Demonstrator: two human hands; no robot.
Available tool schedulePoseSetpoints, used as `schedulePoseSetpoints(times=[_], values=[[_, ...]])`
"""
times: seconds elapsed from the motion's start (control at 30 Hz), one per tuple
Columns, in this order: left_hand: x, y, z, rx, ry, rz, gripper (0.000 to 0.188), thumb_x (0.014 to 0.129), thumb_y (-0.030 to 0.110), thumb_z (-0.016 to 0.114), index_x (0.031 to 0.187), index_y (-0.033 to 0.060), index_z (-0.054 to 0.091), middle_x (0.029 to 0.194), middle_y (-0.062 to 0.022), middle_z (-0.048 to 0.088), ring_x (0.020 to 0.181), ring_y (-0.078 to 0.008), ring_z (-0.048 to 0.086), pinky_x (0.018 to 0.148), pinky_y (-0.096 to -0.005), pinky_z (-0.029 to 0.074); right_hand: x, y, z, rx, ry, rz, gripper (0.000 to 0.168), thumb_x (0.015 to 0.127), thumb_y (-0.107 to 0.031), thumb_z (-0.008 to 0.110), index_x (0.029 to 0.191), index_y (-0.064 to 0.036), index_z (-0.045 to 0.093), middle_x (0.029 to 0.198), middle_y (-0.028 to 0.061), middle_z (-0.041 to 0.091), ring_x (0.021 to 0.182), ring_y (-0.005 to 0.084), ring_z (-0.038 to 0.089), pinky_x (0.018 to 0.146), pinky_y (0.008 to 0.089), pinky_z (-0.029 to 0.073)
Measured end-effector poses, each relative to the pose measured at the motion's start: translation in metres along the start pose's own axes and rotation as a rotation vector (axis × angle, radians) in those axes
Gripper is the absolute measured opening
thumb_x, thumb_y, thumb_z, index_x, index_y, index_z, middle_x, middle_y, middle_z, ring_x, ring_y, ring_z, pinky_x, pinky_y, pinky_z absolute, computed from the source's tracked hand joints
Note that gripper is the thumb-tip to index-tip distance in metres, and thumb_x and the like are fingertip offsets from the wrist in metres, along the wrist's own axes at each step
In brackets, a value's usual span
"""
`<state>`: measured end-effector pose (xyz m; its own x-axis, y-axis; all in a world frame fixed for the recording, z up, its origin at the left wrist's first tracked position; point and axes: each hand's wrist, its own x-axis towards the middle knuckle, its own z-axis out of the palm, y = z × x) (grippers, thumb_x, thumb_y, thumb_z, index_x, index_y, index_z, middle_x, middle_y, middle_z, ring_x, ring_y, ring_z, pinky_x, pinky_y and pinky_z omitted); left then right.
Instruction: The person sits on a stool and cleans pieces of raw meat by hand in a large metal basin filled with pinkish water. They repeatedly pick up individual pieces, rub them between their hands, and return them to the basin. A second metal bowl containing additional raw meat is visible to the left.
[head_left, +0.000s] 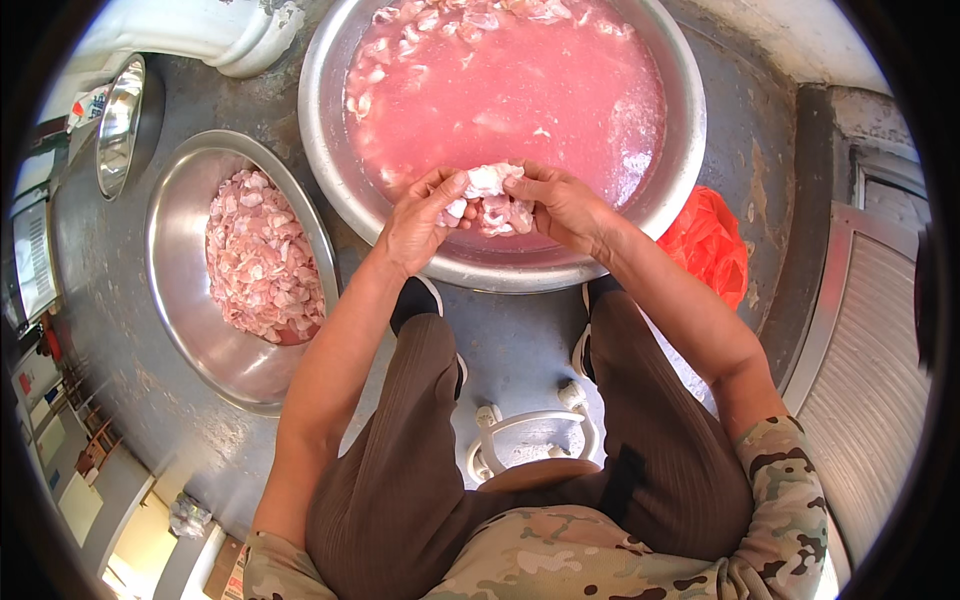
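Observation:
My left hand (424, 217) and my right hand (562, 204) meet over the near side of a large metal basin (499, 279). Between them they hold pieces of raw meat (501, 202), pale on top and pink below. The fingertips of both hands pinch the upper pale piece; some fingers are hidden behind the meat. Cloudy pink liquid (510, 112) fills much of the basin, with more raw meat pieces (480, 19) along its far and left sides. At the left, a steel bowl (172, 300) holds a heap of raw meat pieces (259, 255).
A red plastic bag (709, 244) lies against the basin's right side. Another steel bowl (120, 127) stands at the far left. My knees flank the basin's near edge, above a low stool with a white frame (487, 442). A ribbed panel (862, 337) stands at the right.

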<state>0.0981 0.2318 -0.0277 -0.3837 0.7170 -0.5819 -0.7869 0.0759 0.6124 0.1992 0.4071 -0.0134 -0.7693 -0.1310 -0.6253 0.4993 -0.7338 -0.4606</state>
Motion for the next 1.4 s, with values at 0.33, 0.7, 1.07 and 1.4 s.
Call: schedulePoseSetpoints(times=[0.33,0.7,1.07,1.4], values=[[-0.001,0.000,-0.003,-0.112,-0.047,0.006,0.020,0.089,0.025,0.059,0.095,0.0070,0.057,0.085,-0.0027,0.061,0.075,-0.0109,0.059,0.064,-0.0262,0.049,0.003,0.003,-0.002,-0.002,0.005,-0.024,0.028,0.091,-0.011,0.049,0.115,0.004,0.046,0.105,0.0150,0.059,0.093,0.0222,0.062,0.081,0.0356,0.053],[0.001,0.000,-0.002,-0.138,-0.027,0.032,0.021,0.091,0.021,0.053,0.103,0.0040,0.056,0.095,-0.0064,0.061,0.086,-0.0148,0.059,0.075,-0.0305,0.049,0.002,0.001,-0.001,-0.001,-0.004,-0.030,0.029,0.093,-0.016,0.048,0.115,0.002,0.047,0.103,0.0141,0.060,0.092,0.0224,0.062,0.079,0.0377,0.054],[0.003,0.005,-0.005,-0.389,0.023,-0.034,0.030,0.090,0.021,0.050,0.110,-0.0020,0.051,0.107,-0.0152,0.059,0.101,-0.0255,0.059,0.088,-0.0423,0.050,0.002,0.002,-0.006,0.032,0.031,0.017,0.026,0.094,-0.015,0.045,0.113,0.003,0.048,0.101,0.0136,0.058,0.089,0.0225,0.062,0.080,0.0393,0.055],[-0.001,0.006,-0.002,-0.250,0.010,0.039,0.030,0.089,0.020,0.045,0.113,0.0024,0.051,0.107,-0.0159,0.060,0.102,-0.0289,0.059,0.090,-0.0447,0.048,-0.002,-0.005,-0.004,0.099,0.018,0.075,0.032,0.095,-0.025,0.043,0.114,0.000,0.051,0.102,0.0136,0.062,0.086,0.0200,0.063,0.073,0.0351,0.054]])
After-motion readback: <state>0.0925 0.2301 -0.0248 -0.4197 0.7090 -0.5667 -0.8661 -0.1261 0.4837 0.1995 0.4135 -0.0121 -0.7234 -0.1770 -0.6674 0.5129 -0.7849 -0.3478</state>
